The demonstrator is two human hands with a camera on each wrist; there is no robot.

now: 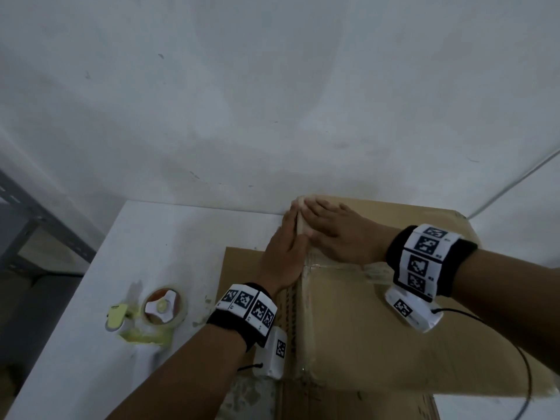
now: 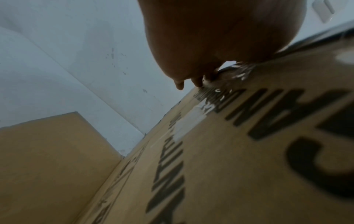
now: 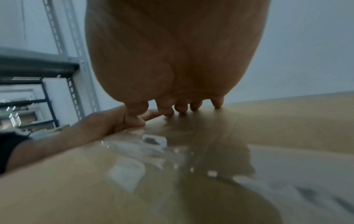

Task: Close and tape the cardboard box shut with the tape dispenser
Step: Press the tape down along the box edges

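Note:
The brown cardboard box stands on the white table with its top flaps down. A shiny strip of clear tape runs across its top and over the left edge. My left hand lies flat with straight fingers against the box's left side, up at the top edge. My right hand presses flat on the top, fingers spread toward the far left corner. In the right wrist view the right hand's fingertips touch the cardboard beside my left hand. The tape dispenser lies on the table to the left, held by neither hand.
A white wall rises just behind the table. A grey metal rack stands at the left. A white cable runs down the wall at the right. A cardboard flap sticks out low on the box's left side.

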